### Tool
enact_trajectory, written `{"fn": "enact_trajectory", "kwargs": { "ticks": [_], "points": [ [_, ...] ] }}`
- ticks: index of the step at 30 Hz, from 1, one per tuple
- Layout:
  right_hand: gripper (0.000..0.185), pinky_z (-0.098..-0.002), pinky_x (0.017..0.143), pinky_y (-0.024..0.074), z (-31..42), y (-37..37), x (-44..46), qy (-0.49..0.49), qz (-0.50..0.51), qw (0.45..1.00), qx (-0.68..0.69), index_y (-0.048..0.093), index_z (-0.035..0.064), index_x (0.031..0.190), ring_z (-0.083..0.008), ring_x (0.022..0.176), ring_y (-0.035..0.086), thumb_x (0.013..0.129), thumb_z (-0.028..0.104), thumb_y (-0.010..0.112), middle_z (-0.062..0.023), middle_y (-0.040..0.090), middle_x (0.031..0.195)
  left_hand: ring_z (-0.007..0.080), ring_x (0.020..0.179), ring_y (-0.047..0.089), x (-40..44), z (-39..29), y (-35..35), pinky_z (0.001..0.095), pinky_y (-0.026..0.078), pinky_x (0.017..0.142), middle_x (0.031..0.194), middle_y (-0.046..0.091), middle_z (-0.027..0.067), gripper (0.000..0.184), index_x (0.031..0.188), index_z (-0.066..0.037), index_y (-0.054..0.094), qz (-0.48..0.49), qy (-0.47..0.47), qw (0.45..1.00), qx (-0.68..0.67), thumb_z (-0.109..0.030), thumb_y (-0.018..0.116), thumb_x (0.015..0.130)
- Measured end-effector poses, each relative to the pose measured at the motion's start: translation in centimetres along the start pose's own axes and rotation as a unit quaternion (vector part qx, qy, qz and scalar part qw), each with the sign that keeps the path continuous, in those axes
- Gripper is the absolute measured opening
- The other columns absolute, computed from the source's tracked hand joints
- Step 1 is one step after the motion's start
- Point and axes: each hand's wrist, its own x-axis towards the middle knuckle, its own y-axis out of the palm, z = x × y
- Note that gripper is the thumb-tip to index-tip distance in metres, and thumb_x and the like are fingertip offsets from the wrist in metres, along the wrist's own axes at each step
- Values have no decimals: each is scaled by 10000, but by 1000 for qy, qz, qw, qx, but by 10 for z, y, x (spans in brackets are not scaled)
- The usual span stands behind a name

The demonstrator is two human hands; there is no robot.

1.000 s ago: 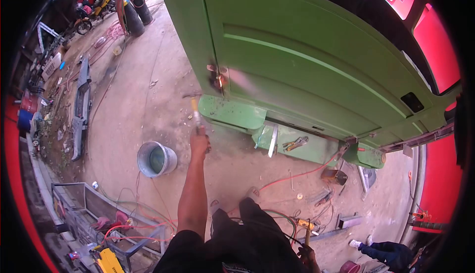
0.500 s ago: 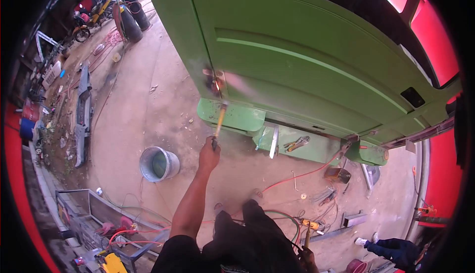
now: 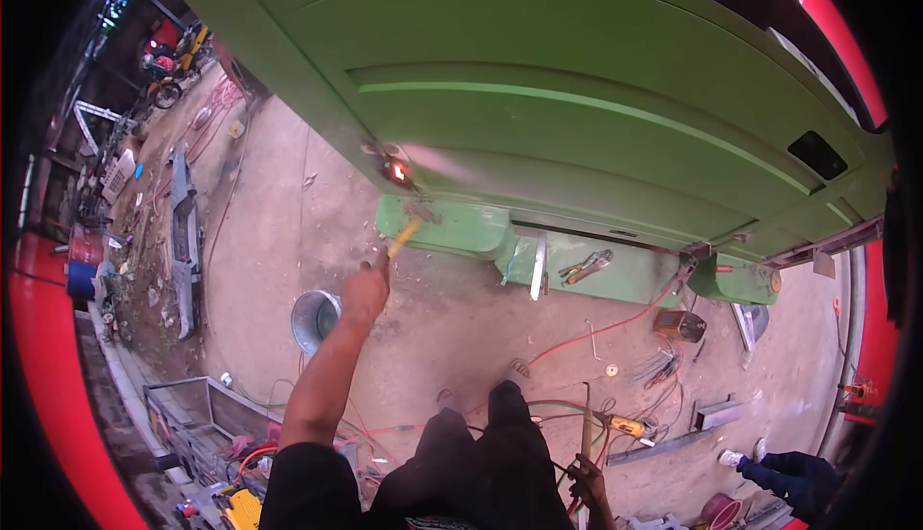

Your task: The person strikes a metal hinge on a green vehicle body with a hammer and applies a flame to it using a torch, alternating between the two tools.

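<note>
The work at the lower corner of the green vehicle panel (image 3: 577, 136) looks under way rather than finished: a spot (image 3: 399, 172) there glows orange amid darkened paint, so heating seems done, while shaping appears left, since the corner looks uneven. The rest of the panel's visible face is smooth and green. The left hand (image 3: 366, 290) is wrapped around the yellow handle of a hammer (image 3: 406, 234), whose head is over the green step (image 3: 471, 230) just below the glow; blur hides whether it touches the step. The right hand (image 3: 586, 484), low in the view beside the dark trousers (image 3: 510, 443), grasps what looks like a gas torch (image 3: 588, 429), its bent tip upward; no flame can be made out. The panel's upper edge is cut off, and the exact shape of the glowing metal is too small to tell.
</note>
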Motion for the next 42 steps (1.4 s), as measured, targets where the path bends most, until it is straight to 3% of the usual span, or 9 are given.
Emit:
{"fn": "enact_trajectory", "kwargs": {
  "ticks": [3,7,9,16,18,25,34,37,42],
  "points": [
    [509,-278,382,457,7,4,12,11,8,999,-47,524,88,1363,-129,447,535,884,137,688,-39,625,762,392,700,670,-23,-27,-12,505,554,612,905,652,224,480,1455,-191,400,-43,147,988,-16,-300,473,993],
    [491,-276,392,469,3,-7,32,7,39,999,-29,549,72,1342,-133,472,560,876,133,692,-36,626,754,387,732,685,13,-17,-14,494,564,604,922,646,206,473,1440,-238,429,-48,187,981,7,-293,495,975],
    [503,-266,408,479,-19,-26,50,-101,79,985,-115,555,53,1331,-125,484,568,855,106,709,-25,613,740,374,717,686,34,6,-10,485,566,601,918,645,199,478,1445,-252,416,-64,-61,995,-39,-286,494,975],
    [554,-251,500,478,107,19,8,-80,89,984,-129,557,53,1342,-93,570,581,818,55,737,-21,611,770,387,735,689,20,-1,-26,495,568,622,941,646,219,508,1483,-249,353,-30,129,991,27,-290,469,990],
    [552,-249,530,486,147,40,5,-100,99,980,-141,555,59,1348,-92,608,585,825,49,729,-20,612,792,395,752,688,37,15,-11,508,565,644,962,646,221,510,1488,-249,345,-24,-25,999,-1,-309,462,996],
    [545,-247,648,504,246,120,8,-197,176,951,-162,543,75,1377,-93,782,602,858,37,705,-20,622,899,400,776,686,34,22,-25,507,568,668,961,641,216,507,1472,-229,381,-23,6,999,-23,-321,481,984],
    [570,-235,621,498,331,220,3,-247,234,925,-167,489,64,1421,-78,692,584,883,18,672,-13,619,867,440,771,666,41,46,-4,535,545,696,948,652,274,463,1437,-205,433,-47,32,993,-103,-311,473,987],
    [593,-237,612,491,338,241,19,-295,264,905,-156,475,50,1428,-72,677,567,871,9,673,-4,606,850,465,809,649,-7,69,17,559,520,732,912,650,289,439,1407,-181,469,-43,53,988,-141,-311,468,988],
    [576,-255,560,482,378,273,39,-305,296,887,-179,496,74,1418,-83,624,557,875,45,687,-5,593,811,476,952,619,-152,103,96,562,489,811,1037,644,278,379,1291,-106,546,66,-92,944,-311,-302,482,973]
  ]
}}
